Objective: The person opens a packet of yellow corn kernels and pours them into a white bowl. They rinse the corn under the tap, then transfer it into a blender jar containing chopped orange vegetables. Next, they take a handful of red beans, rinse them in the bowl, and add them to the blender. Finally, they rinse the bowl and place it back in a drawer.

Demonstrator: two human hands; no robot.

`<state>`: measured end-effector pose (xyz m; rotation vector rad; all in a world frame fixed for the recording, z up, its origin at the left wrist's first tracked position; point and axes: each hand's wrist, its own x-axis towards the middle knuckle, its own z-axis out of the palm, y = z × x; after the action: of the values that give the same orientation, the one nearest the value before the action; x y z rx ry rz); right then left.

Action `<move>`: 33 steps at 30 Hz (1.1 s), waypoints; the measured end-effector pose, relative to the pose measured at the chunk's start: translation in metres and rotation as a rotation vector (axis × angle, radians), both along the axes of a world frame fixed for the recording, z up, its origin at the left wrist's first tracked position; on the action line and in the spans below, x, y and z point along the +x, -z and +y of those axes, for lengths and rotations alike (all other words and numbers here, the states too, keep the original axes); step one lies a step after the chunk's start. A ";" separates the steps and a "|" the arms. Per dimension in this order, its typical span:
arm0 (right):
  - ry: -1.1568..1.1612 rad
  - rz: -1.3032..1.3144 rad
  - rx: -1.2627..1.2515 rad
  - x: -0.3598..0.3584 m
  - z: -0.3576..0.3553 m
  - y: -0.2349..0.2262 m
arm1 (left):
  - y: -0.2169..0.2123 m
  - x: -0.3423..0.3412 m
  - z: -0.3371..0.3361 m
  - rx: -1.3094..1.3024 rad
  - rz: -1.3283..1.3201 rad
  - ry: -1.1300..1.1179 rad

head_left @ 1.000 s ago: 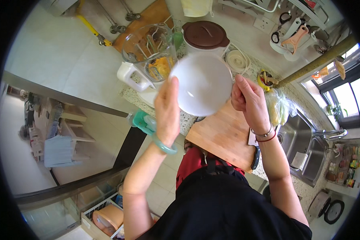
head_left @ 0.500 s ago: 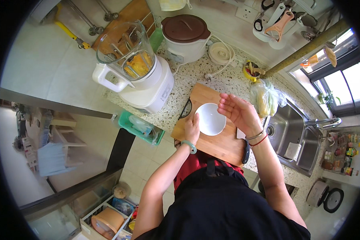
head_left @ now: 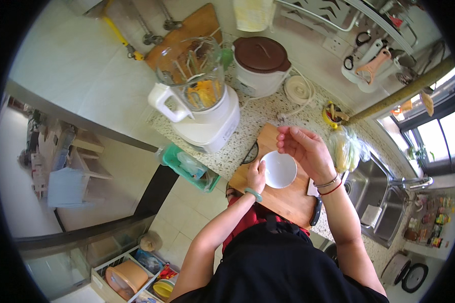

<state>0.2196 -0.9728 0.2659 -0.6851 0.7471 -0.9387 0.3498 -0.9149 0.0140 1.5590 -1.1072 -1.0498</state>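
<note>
A small white bowl is over the wooden cutting board, its inside plain white. My left hand grips the bowl's left side, with the thumb near the rim. Above the bowl's right edge, my right hand is raised with the palm turned up and the fingers loosely curved; nothing shows in it. A knife with a black handle lies at the board's right edge, its blade partly hidden by my right forearm. To the left stands a white blender with yellow chunks in its clear jug.
Behind the board are a white cooker with a brown lid and a round cream lid. A plastic bag of pale produce sits by the steel sink. A green bin hangs at the counter's left edge.
The whole view has shifted, so the counter appears lower and further right. My right hand's fingers have curled a little more. My left hand keeps its hold on the bowl.
</note>
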 end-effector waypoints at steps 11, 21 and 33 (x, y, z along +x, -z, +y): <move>0.026 0.356 -0.773 0.133 -0.088 -0.103 | -0.228 0.090 -0.014 -0.408 0.265 0.150; 0.446 0.881 -1.522 0.191 -0.144 -0.115 | -0.363 0.212 -0.102 -0.773 0.007 0.063; 0.213 1.316 -1.482 0.210 -0.147 -0.128 | -0.357 0.244 -0.138 -0.626 -0.032 0.216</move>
<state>0.4298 -1.1196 0.3942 -2.7219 1.1762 -1.0875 0.5942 -1.0528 0.3706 0.9736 -1.4766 -0.7112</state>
